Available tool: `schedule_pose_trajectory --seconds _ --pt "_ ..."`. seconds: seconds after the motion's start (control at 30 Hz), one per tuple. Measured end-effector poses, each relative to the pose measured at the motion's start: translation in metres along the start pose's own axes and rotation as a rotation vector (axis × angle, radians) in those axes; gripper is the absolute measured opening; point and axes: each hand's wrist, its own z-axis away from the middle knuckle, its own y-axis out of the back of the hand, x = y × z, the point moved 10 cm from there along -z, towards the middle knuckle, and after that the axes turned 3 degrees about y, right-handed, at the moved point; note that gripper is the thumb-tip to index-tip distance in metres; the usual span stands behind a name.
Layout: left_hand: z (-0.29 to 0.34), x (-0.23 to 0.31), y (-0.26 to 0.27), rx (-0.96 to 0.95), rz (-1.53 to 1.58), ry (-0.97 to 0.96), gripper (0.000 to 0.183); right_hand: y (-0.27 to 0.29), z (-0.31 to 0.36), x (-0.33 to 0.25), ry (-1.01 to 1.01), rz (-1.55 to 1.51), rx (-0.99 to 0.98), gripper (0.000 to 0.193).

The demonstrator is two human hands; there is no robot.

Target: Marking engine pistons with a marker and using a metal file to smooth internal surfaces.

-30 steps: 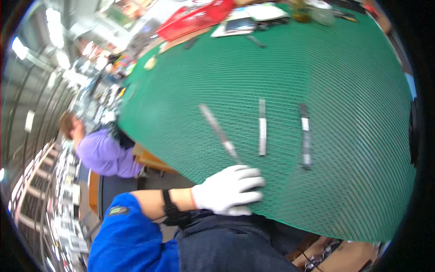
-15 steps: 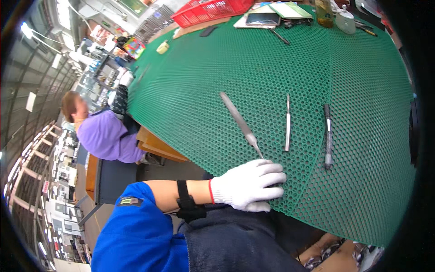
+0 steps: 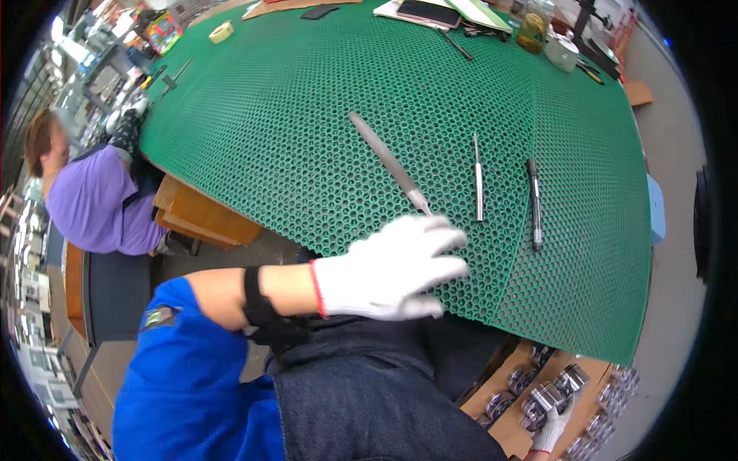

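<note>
My left hand [image 3: 393, 269], in a white knitted glove with a red cuff edge, hovers over the near edge of the green mat [image 3: 307, 154], slightly blurred. Its fingers are spread and hold nothing. Just beyond it lies a flat metal file [image 3: 388, 161], its narrow tang close to my fingers. To the right are a slim pointed metal tool [image 3: 479, 180] and a dark pen-like stick [image 3: 535, 203]. At the lower right, my gloved right hand [image 3: 555, 426] closes on a shiny cylindrical metal part [image 3: 544, 399]; some fingers are hidden.
Cardboard [image 3: 507, 369] with several similar metal parts sits below the table's right side. Along the far edge are papers, a dark tablet [image 3: 429, 11], a jar [image 3: 533, 27] and a tape roll [image 3: 221, 32]. A person in purple [image 3: 104, 200] sits at the left.
My view has swung right and down, bringing my right hand and the metal parts into sight. The fingers of my left hand have spread wider. The tools lie as before.
</note>
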Motion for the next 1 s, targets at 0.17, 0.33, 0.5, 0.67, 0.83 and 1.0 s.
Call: schedule_pose_trajectory --seconds 0.17,0.33,0.5,0.67,0.83,1.0 --pt "0.036 -0.065 0.037 0.088 -0.206 0.133 0.051 -0.088 0.133 -0.121 -0.126 0.034 -0.074 0.068" --pt "0.059 -0.068 0.050 0.116 -0.106 -0.002 0.050 -0.212 0.133 -0.199 0.223 0.203 -0.266 0.065" --pt "0.123 -0.088 0.059 0.266 0.077 0.035 0.048 -0.326 0.107 -0.275 0.671 0.387 -0.528 0.062" --pt "0.193 -0.095 0.070 0.480 0.154 0.103 0.040 -0.327 0.030 -0.340 1.099 0.619 -0.685 0.059" --pt "0.242 -0.109 0.088 0.604 0.143 0.244 0.034 -0.634 0.226 -0.491 1.415 0.619 -0.854 0.051" --pt "0.275 -0.128 0.100 0.682 0.072 0.348 0.035 -0.754 0.245 -0.458 1.575 0.976 -0.973 0.051"
